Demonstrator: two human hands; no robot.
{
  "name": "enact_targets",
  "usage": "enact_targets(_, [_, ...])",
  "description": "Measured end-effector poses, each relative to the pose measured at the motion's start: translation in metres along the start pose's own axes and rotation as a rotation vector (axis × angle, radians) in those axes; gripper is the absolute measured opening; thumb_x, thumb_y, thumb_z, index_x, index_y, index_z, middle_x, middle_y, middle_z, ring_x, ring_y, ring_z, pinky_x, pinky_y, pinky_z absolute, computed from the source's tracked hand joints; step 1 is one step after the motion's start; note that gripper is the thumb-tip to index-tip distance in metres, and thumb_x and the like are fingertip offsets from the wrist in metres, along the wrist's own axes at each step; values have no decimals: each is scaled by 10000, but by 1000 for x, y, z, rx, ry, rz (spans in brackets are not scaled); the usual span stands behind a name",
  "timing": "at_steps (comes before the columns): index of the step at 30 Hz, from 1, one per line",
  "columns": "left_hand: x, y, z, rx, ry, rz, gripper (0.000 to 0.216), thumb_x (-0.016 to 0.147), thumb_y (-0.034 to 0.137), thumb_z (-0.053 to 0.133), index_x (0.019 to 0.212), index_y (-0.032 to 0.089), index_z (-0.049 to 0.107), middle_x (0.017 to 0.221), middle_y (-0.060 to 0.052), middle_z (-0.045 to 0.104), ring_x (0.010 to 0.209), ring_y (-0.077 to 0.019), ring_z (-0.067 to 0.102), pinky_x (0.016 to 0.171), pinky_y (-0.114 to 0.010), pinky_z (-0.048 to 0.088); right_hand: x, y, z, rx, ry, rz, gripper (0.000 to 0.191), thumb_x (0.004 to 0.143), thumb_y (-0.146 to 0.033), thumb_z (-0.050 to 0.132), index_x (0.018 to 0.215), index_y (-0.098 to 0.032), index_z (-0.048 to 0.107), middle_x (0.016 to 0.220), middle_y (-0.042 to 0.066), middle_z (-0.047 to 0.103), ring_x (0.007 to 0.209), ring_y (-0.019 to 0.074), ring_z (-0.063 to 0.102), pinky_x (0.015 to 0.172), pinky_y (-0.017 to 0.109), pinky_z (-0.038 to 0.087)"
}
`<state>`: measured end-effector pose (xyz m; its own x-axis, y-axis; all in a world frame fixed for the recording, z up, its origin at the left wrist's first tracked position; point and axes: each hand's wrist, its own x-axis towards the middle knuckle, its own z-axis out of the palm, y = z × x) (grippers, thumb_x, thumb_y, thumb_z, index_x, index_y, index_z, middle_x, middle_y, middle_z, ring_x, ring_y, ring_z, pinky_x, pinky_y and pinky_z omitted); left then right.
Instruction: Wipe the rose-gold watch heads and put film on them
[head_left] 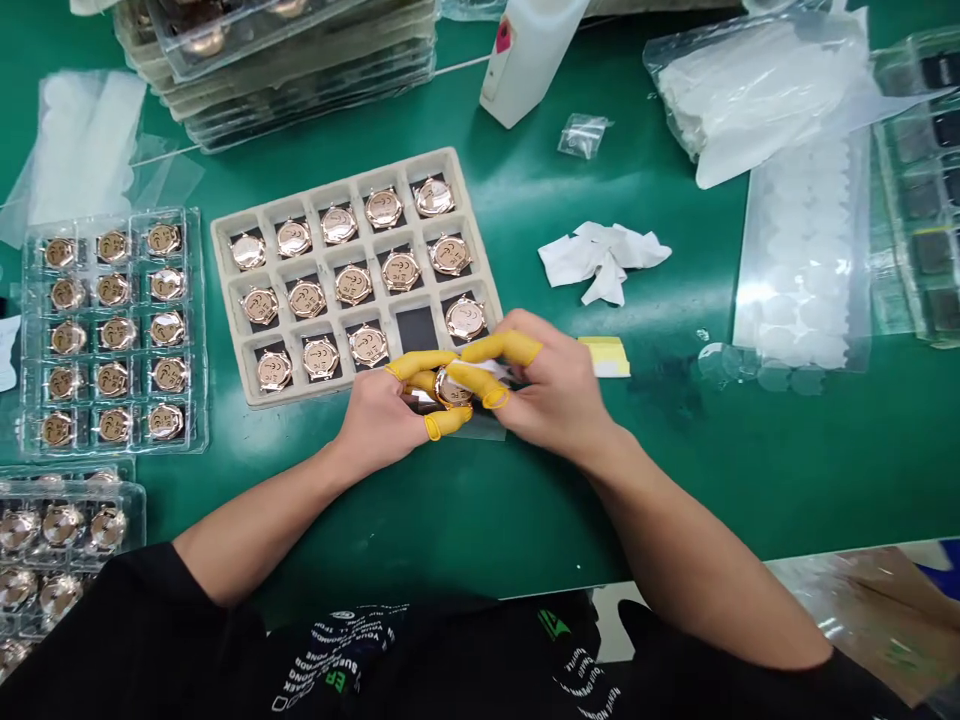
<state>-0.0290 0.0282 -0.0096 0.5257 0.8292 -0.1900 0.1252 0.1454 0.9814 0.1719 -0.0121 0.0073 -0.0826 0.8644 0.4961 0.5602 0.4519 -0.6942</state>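
Between my two hands is a rose-gold watch case (454,390), its engraved back facing up. My left hand (386,405), with yellow finger cots on the fingertips, grips the case from the left. My right hand (544,385), also in yellow finger cots, has its fingers on the top and right edge of the case. Something white shows under the right fingers; I cannot make out what it is. Just beyond my hands lies a beige compartment tray (225,235) of similar watch cases. One compartment (416,330) in its front row shows only a dark pad.
Clear plastic trays (199,330) of watch cases stand at the left, with stacked trays (315,110) behind. A white bottle (529,60), a crumpled white cloth (604,258), a yellow pad (606,356) and sheets of round clear stickers (795,260) are on the green table (675,450).
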Motion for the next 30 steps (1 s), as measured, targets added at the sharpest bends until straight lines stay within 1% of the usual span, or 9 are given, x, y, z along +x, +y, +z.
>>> enact_targets(4, [-1, -1, 0, -1, -5, 0, 555, 688, 239, 921, 1226, 191, 793, 949, -38, 843, 822, -182, 806, 815, -290, 701, 0, 0, 4, 33, -14, -44, 14, 966, -223, 728, 976, -228, 737, 806, 9, 609, 680, 125, 547, 571, 273, 399])
enact_targets(8, [-3, 1, 1, 32, -2, 67, 504, 722, 248, 920, 1206, 189, 792, 935, -34, 848, 816, -184, 817, 791, -282, 711, 1, 9, -15, -159, 122, 89, 51, 922, -256, 798, 941, -235, 754, 761, 9, 603, 665, 143, 527, 606, 313, 400])
enact_targets(13, [-5, -3, 2, 206, 63, 532, 417, 794, 248, 909, 1193, 211, 792, 1036, -31, 865, 818, -161, 833, 822, -263, 720, -2, 7, -58, -255, -35, 167, 269, 897, -395, 821, 1146, -315, 757, 1066, 69, 748, 988, 279, 655, 865, 446, 514])
enact_targets(15, [-4, -6, 1, 293, 66, 714, 443, 818, 244, 906, 1241, 247, 775, 1067, -19, 866, 851, -161, 843, 840, -246, 716, -3, 0, -62, -190, -134, 159, 337, 922, -364, 771, 1254, -327, 723, 1146, 73, 758, 1069, 299, 663, 925, 477, 532])
enact_targets(18, [-3, -9, 0, 385, 45, 869, 531, 836, 243, 906, 1337, 278, 733, 1050, -5, 867, 942, -178, 851, 891, -237, 708, -4, -7, -54, -130, -251, 108, 404, 924, -196, 682, 1309, -317, 688, 1095, 49, 782, 1045, 270, 689, 921, 459, 552])
enact_targets(22, [-4, -13, -3, 362, -53, 832, 576, 858, 218, 886, 1399, 294, 703, 1089, -1, 861, 1031, -187, 841, 1013, -277, 679, -4, -6, -44, 22, -331, 131, 397, 918, -115, 654, 1280, -272, 696, 1023, 26, 786, 918, 194, 729, 826, 355, 584])
enact_targets(25, [-3, -13, -5, 385, -86, 760, 506, 855, 283, 892, 1336, 294, 735, 1103, -13, 858, 985, -197, 845, 925, -280, 700, -3, -6, -42, 133, -338, 197, 334, 921, -133, 667, 1240, -221, 713, 1036, 47, 786, 841, 160, 726, 749, 299, 594])
enact_targets(27, [-2, -12, -5, 422, -70, 787, 487, 844, 303, 903, 1303, 278, 741, 1084, -25, 859, 958, -200, 847, 864, -267, 703, -3, -7, -41, 155, -334, 271, 337, 916, -121, 651, 1236, -207, 712, 968, 35, 793, 806, 152, 726, 730, 282, 590])
enact_targets(30, [0, -8, -4, 420, -48, 867, 470, 864, 266, 885, 1305, 278, 721, 1075, -15, 858, 976, -188, 840, 915, -275, 694, -4, -9, -41, 141, -304, 354, 356, 905, -117, 639, 1245, -200, 704, 883, 13, 794, 755, 148, 721, 675, 264, 553])
